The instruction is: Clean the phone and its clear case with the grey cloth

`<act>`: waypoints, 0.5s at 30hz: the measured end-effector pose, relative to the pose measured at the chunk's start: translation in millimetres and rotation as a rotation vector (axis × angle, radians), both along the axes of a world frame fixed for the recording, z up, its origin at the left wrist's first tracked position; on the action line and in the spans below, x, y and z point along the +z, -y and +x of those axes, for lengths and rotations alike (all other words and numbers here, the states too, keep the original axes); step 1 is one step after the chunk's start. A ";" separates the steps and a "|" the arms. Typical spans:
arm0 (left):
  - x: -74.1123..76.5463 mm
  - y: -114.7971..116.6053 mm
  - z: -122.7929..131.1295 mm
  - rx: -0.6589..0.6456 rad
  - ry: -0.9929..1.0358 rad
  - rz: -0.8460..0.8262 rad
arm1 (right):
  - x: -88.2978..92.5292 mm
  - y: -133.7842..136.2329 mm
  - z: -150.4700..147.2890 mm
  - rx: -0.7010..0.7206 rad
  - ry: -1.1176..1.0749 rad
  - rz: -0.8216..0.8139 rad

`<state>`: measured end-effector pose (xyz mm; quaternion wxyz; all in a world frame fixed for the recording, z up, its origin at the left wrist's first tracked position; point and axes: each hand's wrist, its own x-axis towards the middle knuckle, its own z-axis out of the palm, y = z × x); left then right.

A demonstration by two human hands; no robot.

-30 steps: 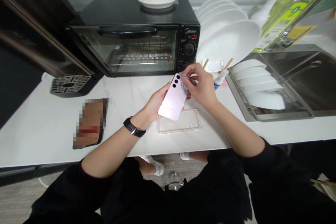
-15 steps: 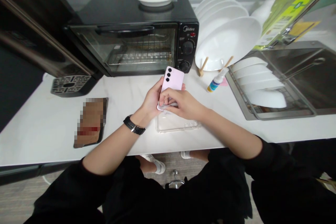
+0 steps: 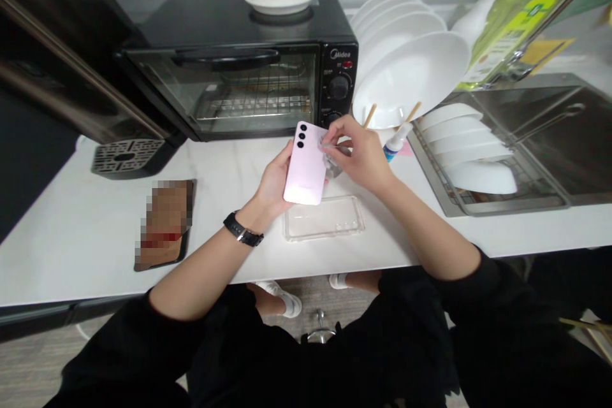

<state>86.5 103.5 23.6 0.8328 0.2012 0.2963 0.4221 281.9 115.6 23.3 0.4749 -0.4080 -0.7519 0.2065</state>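
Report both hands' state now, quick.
Left hand: closed on the pink phone, camera side up.
Right hand: fingers pinched on a small wipe against the phone's upper edge.

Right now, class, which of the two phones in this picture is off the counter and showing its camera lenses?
The pink phone, held up in the left hand; its three black lenses face us. The other phone lies flat on the counter, untouched.

Looking like a kitchen: black toaster oven (image 3: 239,70) sitting on a white counter (image 3: 71,229), white plates (image 3: 406,70) standing in a rack, steel sink (image 3: 549,134) alongside.
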 end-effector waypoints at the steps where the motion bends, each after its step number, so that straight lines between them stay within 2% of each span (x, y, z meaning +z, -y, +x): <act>1: -0.2 1.3 0.9 -0.025 -0.004 -0.008 | -0.6 -1.4 0.7 -0.047 -0.017 0.019; 4: -1.9 5.0 4.8 -0.128 -0.029 -0.033 | -2.9 -2.5 0.8 -0.136 -0.060 0.061; 8: -8.2 7.1 8.7 -0.230 -0.058 -0.043 | -2.4 2.9 -3.0 -0.141 -0.079 0.084; 11: -10.9 6.8 10.2 -0.201 -0.024 -0.031 | -0.5 10.5 -8.8 -0.081 -0.085 0.059; 15: -8.2 5.4 12.9 -0.141 0.042 -0.055 | -0.8 23.9 -19.2 0.088 -0.006 0.020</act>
